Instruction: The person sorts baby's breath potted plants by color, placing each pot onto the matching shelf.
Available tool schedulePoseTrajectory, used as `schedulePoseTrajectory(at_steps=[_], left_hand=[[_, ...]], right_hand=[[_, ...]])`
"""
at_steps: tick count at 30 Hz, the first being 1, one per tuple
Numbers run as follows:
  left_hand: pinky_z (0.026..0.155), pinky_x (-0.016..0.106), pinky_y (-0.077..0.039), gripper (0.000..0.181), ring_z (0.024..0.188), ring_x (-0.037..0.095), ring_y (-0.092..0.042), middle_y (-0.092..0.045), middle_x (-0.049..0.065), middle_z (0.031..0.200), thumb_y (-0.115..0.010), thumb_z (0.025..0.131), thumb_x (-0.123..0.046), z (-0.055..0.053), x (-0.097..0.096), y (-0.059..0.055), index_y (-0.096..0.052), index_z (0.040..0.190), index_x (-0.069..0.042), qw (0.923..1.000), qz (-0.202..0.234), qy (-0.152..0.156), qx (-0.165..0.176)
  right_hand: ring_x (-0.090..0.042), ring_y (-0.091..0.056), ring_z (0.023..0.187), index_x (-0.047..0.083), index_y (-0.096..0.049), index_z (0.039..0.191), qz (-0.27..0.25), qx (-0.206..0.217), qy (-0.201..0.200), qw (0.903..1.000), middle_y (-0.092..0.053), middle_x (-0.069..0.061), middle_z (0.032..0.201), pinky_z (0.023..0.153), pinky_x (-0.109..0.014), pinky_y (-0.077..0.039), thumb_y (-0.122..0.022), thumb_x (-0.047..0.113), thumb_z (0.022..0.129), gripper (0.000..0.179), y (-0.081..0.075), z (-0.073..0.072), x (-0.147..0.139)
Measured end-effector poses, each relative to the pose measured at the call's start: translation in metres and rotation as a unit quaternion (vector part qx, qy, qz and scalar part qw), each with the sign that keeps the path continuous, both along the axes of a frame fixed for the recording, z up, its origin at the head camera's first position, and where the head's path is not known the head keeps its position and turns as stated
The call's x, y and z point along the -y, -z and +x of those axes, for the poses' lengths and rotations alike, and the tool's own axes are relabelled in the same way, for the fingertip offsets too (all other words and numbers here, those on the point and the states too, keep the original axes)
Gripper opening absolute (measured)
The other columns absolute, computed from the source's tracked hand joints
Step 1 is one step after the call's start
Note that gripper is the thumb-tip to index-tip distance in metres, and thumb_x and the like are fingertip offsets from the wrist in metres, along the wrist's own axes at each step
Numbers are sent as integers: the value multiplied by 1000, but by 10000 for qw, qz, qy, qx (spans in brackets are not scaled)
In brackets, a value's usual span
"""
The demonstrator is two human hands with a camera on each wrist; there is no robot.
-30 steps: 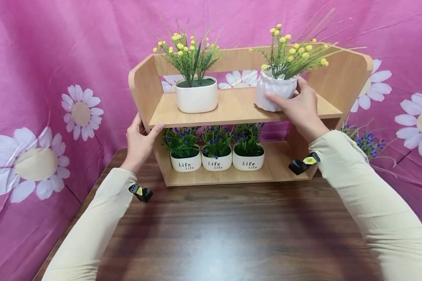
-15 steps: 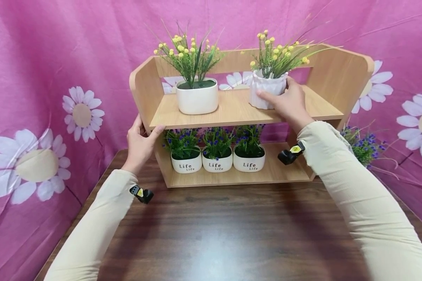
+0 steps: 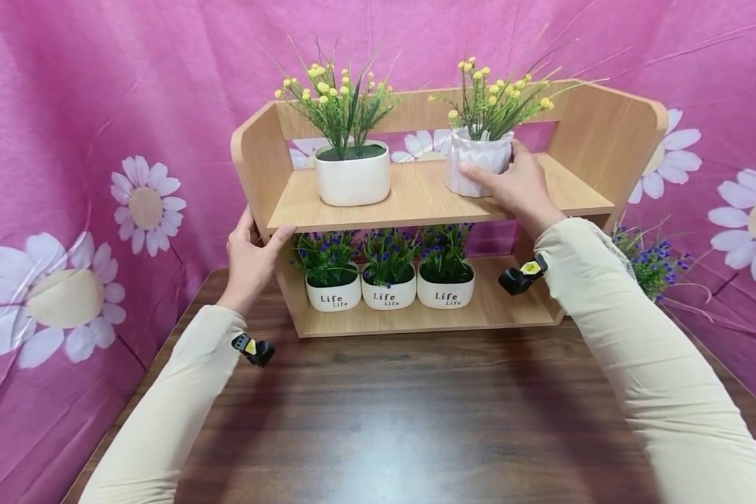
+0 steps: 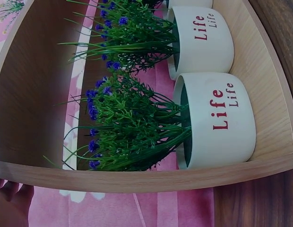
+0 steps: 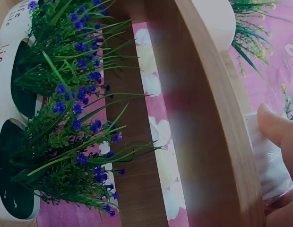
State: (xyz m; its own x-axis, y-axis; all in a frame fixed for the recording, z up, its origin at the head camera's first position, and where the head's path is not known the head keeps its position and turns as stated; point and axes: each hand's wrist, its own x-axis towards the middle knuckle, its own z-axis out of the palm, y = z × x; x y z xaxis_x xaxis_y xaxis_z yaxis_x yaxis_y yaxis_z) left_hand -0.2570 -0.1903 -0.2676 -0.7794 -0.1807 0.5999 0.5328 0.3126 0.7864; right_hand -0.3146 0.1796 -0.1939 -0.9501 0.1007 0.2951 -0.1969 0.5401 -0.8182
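Note:
My right hand (image 3: pixel 521 183) grips a white ribbed flowerpot (image 3: pixel 474 170) with yellow flowers, thumb across its front and fingers round its right side. The pot is upright on the top board of a two-tier wooden shelf (image 3: pixel 416 203). My left hand (image 3: pixel 252 262) holds the shelf's left side panel, thumb at the front edge; its other fingers are partly hidden behind the panel. To the left on the same board stands a smooth white pot (image 3: pixel 354 178) with yellow flowers. In the right wrist view, the shelf board hides part of the ribbed pot (image 5: pixel 267 156).
Below, three white "Life" pots (image 3: pixel 387 290) with blue-purple flowers line the lower tier's left part. Another blue-flowered plant (image 3: pixel 652 262) stands outside the shelf's right side. The shelf rests on a dark wooden table (image 3: pixel 378 406). A pink daisy-patterned cloth (image 3: pixel 183 84) hangs behind.
My right hand has moved left along the top board with the ribbed pot, which has gone from tilted to upright. The last half second shows hardly any motion. My left hand has stayed on the shelf.

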Motion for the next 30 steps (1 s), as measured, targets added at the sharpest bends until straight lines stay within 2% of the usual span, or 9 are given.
schedulePoseTrajectory(at_steps=[4, 10, 14, 17, 19, 23, 30], left_hand=[[92, 25, -50, 65, 114, 22, -58, -59, 18, 129, -73, 85, -12, -12, 6, 10, -44, 144, -13, 10000, 25, 17, -80], [93, 27, -49, 66, 115, 21, -58, -59, 17, 129, -74, 85, -14, -15, 7, 13, -45, 144, -16, 9999, 22, 18, -113], [94, 28, -49, 67, 116, 21, -57, -58, 17, 131, -73, 85, -13, -15, 8, 12, -43, 144, -15, 9999, 37, 26, -94], [94, 27, -49, 67, 116, 22, -57, -57, 20, 131, -73, 85, -11, -10, 6, 9, -42, 145, -12, 9999, 74, 47, -59], [94, 26, -49, 67, 116, 23, -57, -57, 23, 130, -72, 85, -10, -3, 2, 4, -42, 145, -9, 9999, 83, 55, -35], [94, 25, -49, 65, 116, 25, -57, -56, 26, 130, -70, 86, -7, 9, -5, -6, -41, 144, -3, 10000, 33, 55, -17], [92, 24, -49, 64, 115, 26, -57, -56, 26, 129, -69, 87, -4, 13, -6, -9, -40, 144, 0, 10000, -50, 27, -9]], right_hand=[[-28, -49, 119, 6, -35, 144, 121, 16, 18, 9999, -49, -18, 136, 103, -36, -42, -72, 48, 81, 85, 0, 2, 0], [-29, -48, 120, 5, -32, 146, 162, 17, 15, 9999, -47, -19, 137, 106, -37, -39, -72, 46, 82, 86, -1, 3, -1], [-30, -33, 137, 2, -15, 152, 158, 74, -46, 9998, -30, -20, 152, 114, -37, -27, -70, 46, 84, 98, -3, 6, -4], [-30, -19, 144, 2, -3, 153, 215, 142, -52, 9997, -17, -18, 157, 117, -38, -18, -68, 48, 85, 105, -3, 10, -8], [-29, -16, 145, 3, -1, 153, 227, 179, -70, 9996, -15, -17, 158, 118, -39, -15, -68, 50, 84, 106, -4, 14, -11], [-28, -15, 145, 6, -1, 154, 129, 184, -178, 9996, -14, -14, 159, 118, -39, -14, -67, 51, 84, 106, -5, 22, -20], [-27, -16, 145, 9, -8, 155, -135, -55, -337, 9993, -15, -13, 159, 118, -41, -17, -66, 45, 87, 97, -3, 41, -43]])
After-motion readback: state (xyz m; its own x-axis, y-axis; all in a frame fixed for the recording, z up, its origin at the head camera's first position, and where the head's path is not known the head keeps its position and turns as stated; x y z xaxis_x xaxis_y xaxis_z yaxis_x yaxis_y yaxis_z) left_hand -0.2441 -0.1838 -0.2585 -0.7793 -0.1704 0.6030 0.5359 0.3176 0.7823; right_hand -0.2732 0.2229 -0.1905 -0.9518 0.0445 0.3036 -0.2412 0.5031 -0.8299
